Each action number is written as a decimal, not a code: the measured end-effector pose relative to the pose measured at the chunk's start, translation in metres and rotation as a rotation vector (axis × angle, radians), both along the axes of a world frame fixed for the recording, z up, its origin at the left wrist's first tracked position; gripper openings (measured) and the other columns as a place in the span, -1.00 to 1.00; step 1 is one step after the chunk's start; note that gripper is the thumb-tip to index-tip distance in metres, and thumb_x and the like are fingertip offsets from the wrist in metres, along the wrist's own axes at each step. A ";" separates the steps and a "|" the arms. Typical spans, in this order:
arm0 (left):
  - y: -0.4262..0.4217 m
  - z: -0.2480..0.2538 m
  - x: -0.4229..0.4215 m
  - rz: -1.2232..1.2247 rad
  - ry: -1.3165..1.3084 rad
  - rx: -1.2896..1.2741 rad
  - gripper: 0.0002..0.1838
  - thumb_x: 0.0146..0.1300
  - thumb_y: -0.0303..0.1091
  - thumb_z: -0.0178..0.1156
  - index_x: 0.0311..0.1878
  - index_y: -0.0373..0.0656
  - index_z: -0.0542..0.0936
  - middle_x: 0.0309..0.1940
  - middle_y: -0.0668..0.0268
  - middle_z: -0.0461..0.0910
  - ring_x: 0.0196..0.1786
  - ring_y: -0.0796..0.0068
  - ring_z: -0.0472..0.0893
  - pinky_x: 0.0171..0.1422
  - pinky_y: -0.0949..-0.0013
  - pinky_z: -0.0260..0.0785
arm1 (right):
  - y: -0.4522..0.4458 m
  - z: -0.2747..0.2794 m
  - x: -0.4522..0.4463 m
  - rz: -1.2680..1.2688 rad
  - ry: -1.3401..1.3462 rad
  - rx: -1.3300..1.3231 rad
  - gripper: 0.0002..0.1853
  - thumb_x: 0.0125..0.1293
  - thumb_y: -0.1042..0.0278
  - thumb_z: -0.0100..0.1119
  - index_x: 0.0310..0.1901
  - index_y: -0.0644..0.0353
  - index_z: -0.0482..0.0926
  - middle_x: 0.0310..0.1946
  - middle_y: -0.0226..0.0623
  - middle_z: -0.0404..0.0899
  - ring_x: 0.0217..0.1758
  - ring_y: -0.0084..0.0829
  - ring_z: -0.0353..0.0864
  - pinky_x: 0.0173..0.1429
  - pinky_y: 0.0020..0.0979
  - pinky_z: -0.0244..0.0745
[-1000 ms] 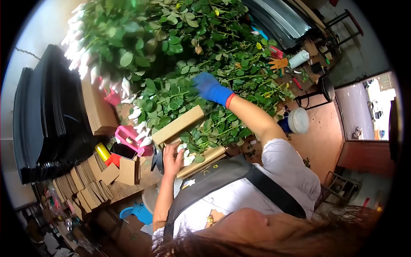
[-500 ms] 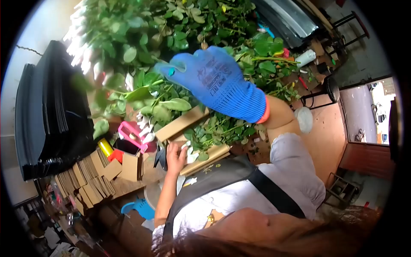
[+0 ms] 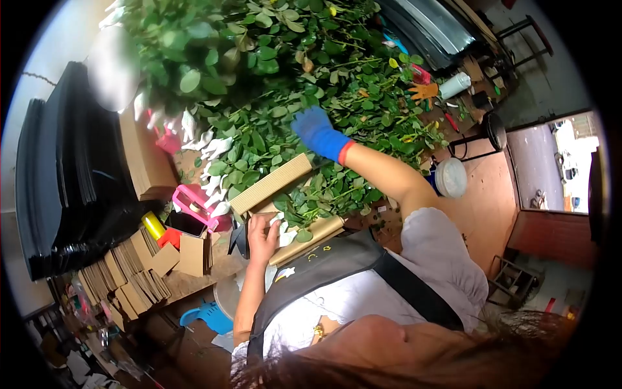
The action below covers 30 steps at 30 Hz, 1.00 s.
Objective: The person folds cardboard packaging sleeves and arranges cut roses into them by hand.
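Observation:
My right hand (image 3: 321,134), in a blue knitted glove, reaches out over leafy green stems (image 3: 363,117) piled on the table. Its fingers look stretched out among the leaves, with the tips partly hidden. My bare left hand (image 3: 260,240) sits by the near edge, fingers curled at white-covered flower heads (image 3: 286,233); what lies under them is hidden. Beside it is a ribbed cardboard strip (image 3: 272,185) and a brown paper roll (image 3: 311,240). More white-covered heads (image 3: 215,149) line the left side of the stems. A large white blurred shape (image 3: 113,68) shows at upper left.
A stack of black sheets (image 3: 78,168) stands at left. Near it are cut cardboard pieces (image 3: 139,266), a pink plastic tool (image 3: 195,209) and a yellow roll (image 3: 153,225). An orange glove (image 3: 424,93) lies at the right; a white-lidded bucket (image 3: 451,177) stands below.
My right hand has moved away and down from near the camera onto the leaves, and its pinch has loosened. The blurred leafy stem by it is gone. My left hand has hardly moved.

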<state>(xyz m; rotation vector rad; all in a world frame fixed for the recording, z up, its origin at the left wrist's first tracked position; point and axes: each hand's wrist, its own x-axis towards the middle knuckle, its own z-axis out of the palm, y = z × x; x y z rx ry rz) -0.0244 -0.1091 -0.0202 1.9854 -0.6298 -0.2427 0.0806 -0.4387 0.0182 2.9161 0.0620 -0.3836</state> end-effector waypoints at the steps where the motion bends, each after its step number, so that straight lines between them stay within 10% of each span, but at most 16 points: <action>1: 0.001 -0.001 0.000 -0.005 0.008 0.004 -0.81 0.25 -0.43 0.39 -0.09 -0.18 0.68 -0.16 0.20 0.62 -0.09 0.15 0.55 0.03 0.21 0.42 | -0.005 -0.024 -0.001 0.019 -0.113 -0.073 -0.74 0.30 0.21 0.24 -0.01 0.00 0.66 -0.02 -0.29 0.62 0.06 -0.24 0.61 0.21 -0.16 0.45; 6: 0.003 -0.007 0.002 -0.015 0.027 -0.007 -0.82 0.26 -0.43 0.39 -0.09 -0.19 0.68 -0.16 0.20 0.62 -0.09 0.16 0.55 0.04 0.21 0.42 | -0.017 -0.019 0.013 -0.048 -0.066 -0.044 -0.71 0.30 0.20 0.25 0.05 -0.07 0.62 0.00 -0.35 0.61 0.15 -0.26 0.56 0.29 -0.17 0.38; 14: 0.000 -0.007 0.002 -0.015 0.000 -0.016 -0.81 0.26 -0.43 0.38 -0.08 -0.19 0.67 -0.15 0.18 0.62 -0.05 0.12 0.55 0.08 0.19 0.41 | -0.008 0.181 0.007 0.108 -0.768 0.001 -0.63 0.19 0.39 0.29 0.07 -0.03 0.56 0.03 -0.39 0.54 0.11 -0.32 0.52 0.23 -0.21 0.42; 18: 0.003 -0.003 0.002 -0.017 0.007 0.021 -0.81 0.24 -0.44 0.38 -0.08 -0.19 0.67 -0.15 0.17 0.61 -0.07 0.11 0.56 0.07 0.18 0.42 | -0.028 0.115 0.038 0.097 -0.304 -0.083 -0.65 0.19 0.40 0.29 0.04 -0.02 0.57 -0.14 -0.37 0.61 0.01 -0.32 0.62 0.10 -0.20 0.47; 22: 0.000 0.001 0.000 0.003 -0.045 0.014 -0.80 0.24 -0.43 0.39 -0.09 -0.18 0.67 -0.19 0.16 0.60 -0.10 0.10 0.56 0.04 0.18 0.42 | -0.030 0.074 0.026 0.172 -0.808 -0.058 -0.57 0.23 0.36 0.21 0.17 -0.04 0.58 0.01 -0.34 0.66 0.05 -0.17 0.65 0.17 -0.16 0.48; 25: 0.001 -0.001 -0.001 0.015 -0.017 -0.029 -0.80 0.25 -0.40 0.39 -0.07 -0.17 0.68 -0.18 0.16 0.60 -0.09 0.08 0.56 0.04 0.16 0.42 | -0.027 0.074 0.019 -0.116 0.126 0.045 -0.51 0.22 0.39 0.14 0.21 -0.16 0.62 0.10 -0.27 0.68 0.16 -0.20 0.65 0.18 -0.16 0.52; 28: 0.002 -0.005 0.002 -0.004 -0.068 0.002 -0.79 0.24 -0.39 0.40 -0.07 -0.17 0.67 -0.16 0.15 0.61 -0.07 0.08 0.57 0.04 0.17 0.42 | -0.036 0.111 -0.008 0.106 -0.906 0.348 -0.47 0.20 0.42 0.24 0.25 -0.16 0.62 -0.03 -0.21 0.72 0.06 -0.15 0.69 0.27 -0.11 0.52; 30: 0.001 -0.007 0.000 0.013 -0.080 -0.021 -0.79 0.23 -0.38 0.41 -0.08 -0.17 0.68 -0.17 0.17 0.62 -0.09 0.09 0.58 0.03 0.17 0.43 | -0.035 0.124 -0.021 0.183 -0.931 0.267 -0.48 0.18 0.44 0.29 0.23 -0.10 0.64 -0.04 -0.22 0.73 0.05 -0.14 0.70 0.27 -0.14 0.54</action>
